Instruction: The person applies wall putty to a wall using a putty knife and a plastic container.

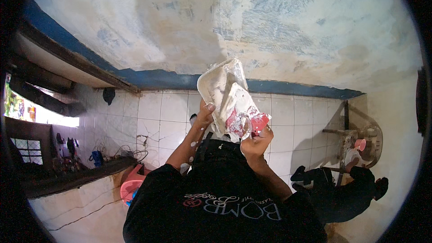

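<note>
My left hand [206,111] grips the side of a whitish plastic tray [209,86], its thumb over the rim. The tray is smeared with white putty. In my right hand [257,142] is a red putty scraper [259,123], largely coated in thick white putty. The scraper is tilted over the tray's near right part, overlapping it in view; whether the two touch I cannot tell. White splashes mark my left forearm. Both hands are in front of my body, above the tiled floor.
Ahead stands a patchy white wall [279,22] with a blue strip [166,80] along its base. To the right, another person [346,193] in dark clothes is beside a chair [375,139] with a pink cup [359,144]. A pink plastic chair [131,184] and cluttered ledge [81,175] are at left.
</note>
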Demonstrator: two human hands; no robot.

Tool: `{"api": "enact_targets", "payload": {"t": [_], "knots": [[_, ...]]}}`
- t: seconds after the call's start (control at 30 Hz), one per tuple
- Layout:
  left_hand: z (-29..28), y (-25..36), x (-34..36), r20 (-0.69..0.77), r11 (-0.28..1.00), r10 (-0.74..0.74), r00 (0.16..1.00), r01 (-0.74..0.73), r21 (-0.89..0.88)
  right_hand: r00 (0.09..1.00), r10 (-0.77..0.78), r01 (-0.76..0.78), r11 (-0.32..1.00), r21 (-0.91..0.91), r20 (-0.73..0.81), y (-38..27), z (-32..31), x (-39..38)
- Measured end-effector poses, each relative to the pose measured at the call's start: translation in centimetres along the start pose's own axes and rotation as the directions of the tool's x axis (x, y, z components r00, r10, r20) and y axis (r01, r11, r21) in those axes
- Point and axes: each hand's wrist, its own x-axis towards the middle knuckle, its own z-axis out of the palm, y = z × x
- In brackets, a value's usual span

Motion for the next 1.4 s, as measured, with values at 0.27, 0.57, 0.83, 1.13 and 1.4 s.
{"api": "enact_targets", "payload": {"t": [0.27,0.57,0.83,1.13,1.4], "knots": [[-0.9,-1.0,0.7,0.000,0.997,0.071,0.997,-0.071,0.042,0.986,0.155,-0.142,0.971,0.193,-0.053,-0.4,1.6,-0.6],[-2.0,-2.5,-0.1,0.023,0.972,0.152,0.988,-0.154,0.180,0.913,0.406,-0.363,0.850,0.383,-0.036,0.5,1.9,-0.2],[-3.0,-4.5,-2.0,0.054,0.899,0.113,0.992,-0.125,0.419,0.797,0.604,-0.477,0.630,0.613,0.001,-3.3,2.6,0.4],[-6.8,-6.1,-6.6,-0.205,0.999,0.053,0.977,-0.051,0.018,0.833,0.552,-0.458,0.670,0.584,0.020,-4.2,2.1,0.7],[-10.5,-2.1,-6.1,-0.081,0.922,0.175,0.981,-0.192,-0.335,0.850,0.524,-0.274,0.525,0.806,-0.052,-9.2,3.7,7.9]]}}
